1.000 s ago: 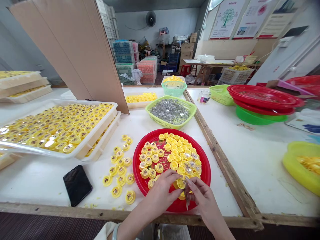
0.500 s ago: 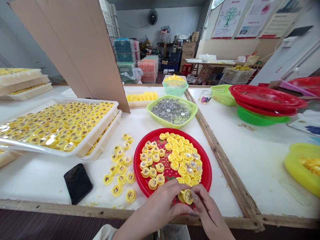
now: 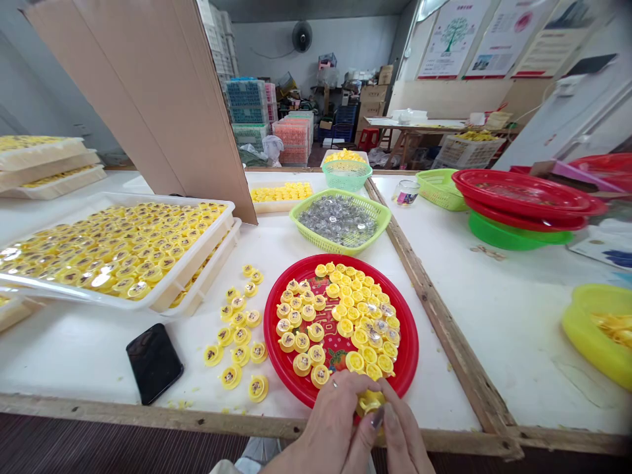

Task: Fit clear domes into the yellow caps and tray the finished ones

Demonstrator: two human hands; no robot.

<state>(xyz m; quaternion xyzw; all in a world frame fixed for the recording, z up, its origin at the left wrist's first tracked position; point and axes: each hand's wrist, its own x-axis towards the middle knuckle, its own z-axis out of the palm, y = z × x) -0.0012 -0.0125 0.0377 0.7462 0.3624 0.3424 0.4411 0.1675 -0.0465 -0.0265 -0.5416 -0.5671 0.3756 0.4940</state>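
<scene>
White, wood-edged desk [image 3: 494, 316]: left hand [image 3: 333, 421] and right hand [image 3: 402, 428] together pinch a small, round yellow plastic piece [image 3: 369, 401] between their fingertips, neither nearer, at the round red tray's [image 3: 271, 329] near rim.

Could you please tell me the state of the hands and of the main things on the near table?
Left hand: closed on a small yellow plastic piece
Right hand: closed on the same piece
Round red plastic tray: partly filled
Yellow-green plastic basket: uncovered, holding clear shiny pieces
Rectangular white plastic tray: packed full
Black rectangular phone: lying flat, screen dark
Clear round jar: upright
</scene>
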